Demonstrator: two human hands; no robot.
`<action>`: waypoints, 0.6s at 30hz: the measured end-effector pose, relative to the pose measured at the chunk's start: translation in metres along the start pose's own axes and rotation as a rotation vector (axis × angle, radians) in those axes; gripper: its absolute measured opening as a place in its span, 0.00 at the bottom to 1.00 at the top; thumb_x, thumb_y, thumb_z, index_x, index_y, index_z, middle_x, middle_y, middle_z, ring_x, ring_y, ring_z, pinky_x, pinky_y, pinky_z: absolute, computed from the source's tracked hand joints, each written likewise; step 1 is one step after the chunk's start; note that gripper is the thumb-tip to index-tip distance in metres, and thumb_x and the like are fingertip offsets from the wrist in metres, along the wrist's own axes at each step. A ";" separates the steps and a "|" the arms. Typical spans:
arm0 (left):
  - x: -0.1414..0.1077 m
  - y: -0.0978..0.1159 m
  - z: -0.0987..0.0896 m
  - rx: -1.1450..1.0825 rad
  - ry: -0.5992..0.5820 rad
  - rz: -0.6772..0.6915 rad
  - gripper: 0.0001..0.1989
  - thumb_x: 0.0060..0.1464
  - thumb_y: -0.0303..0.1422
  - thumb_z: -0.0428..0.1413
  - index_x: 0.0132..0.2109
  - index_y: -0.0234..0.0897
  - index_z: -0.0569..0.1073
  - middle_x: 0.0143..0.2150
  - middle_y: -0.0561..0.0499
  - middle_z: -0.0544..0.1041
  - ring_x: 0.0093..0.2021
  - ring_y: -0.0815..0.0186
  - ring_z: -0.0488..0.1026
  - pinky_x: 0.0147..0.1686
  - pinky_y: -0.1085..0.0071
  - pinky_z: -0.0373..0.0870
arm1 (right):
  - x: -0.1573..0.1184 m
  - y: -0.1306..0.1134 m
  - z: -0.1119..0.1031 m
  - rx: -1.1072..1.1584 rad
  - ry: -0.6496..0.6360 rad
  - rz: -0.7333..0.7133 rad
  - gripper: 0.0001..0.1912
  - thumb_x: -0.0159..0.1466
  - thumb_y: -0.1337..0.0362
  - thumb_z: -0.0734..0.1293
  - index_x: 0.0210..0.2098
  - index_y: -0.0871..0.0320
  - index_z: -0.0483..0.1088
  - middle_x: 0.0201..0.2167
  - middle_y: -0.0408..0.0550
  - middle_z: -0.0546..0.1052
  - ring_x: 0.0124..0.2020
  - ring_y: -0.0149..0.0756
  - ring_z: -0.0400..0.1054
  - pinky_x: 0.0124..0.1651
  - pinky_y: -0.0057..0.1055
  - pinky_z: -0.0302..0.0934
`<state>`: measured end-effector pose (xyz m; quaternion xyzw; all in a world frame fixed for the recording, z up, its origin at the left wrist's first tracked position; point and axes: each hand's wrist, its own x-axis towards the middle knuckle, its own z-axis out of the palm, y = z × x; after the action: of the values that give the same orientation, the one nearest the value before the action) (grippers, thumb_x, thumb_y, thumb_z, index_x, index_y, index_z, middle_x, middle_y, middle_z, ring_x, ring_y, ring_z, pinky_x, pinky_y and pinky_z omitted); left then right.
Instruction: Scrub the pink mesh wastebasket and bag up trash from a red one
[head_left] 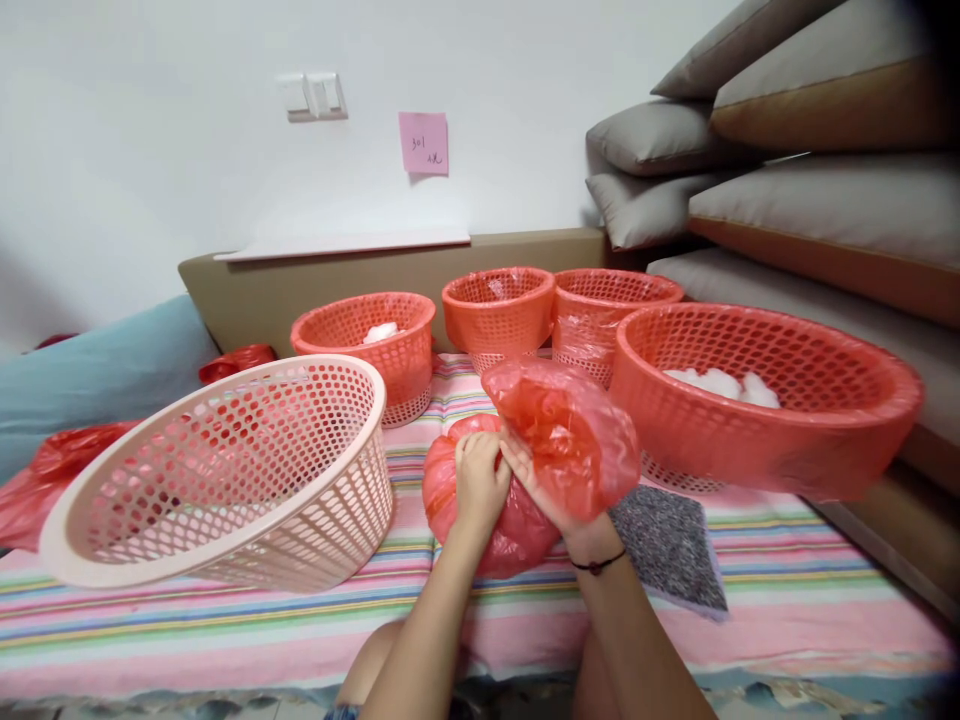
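1. Bag: red, bulging, sat on the striped cloth before me, between the pale basket and the big red basket.
2. Left hand: curled, clamped on the bag's neck.
3. Right hand: fingers at the neck, against my left, partly behind the bag's flared mouth; couldn't tell whether it gripped.
4. Grey mat lay near my right wrist.
5. Three smaller red baskets stood beyond the bag.

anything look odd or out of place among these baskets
Only the pale pink basket at left stands out: its rim is bare, while the other four baskets have red plastic over theirs. Nothing looks spilled or broken.
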<state>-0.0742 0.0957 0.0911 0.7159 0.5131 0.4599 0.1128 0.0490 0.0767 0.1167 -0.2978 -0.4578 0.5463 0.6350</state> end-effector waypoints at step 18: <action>0.009 -0.028 0.002 -0.330 -0.010 -0.252 0.10 0.55 0.32 0.48 0.29 0.37 0.72 0.32 0.48 0.79 0.35 0.63 0.73 0.41 0.67 0.68 | -0.003 0.004 0.004 -1.102 -0.290 -0.591 0.27 0.62 0.78 0.54 0.54 0.52 0.70 0.60 0.46 0.72 0.69 0.44 0.53 0.70 0.58 0.43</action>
<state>-0.0895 0.1159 0.0770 0.6203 0.5157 0.5162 0.2877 0.0434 0.0745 0.1141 -0.3647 -0.8155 0.0677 0.4443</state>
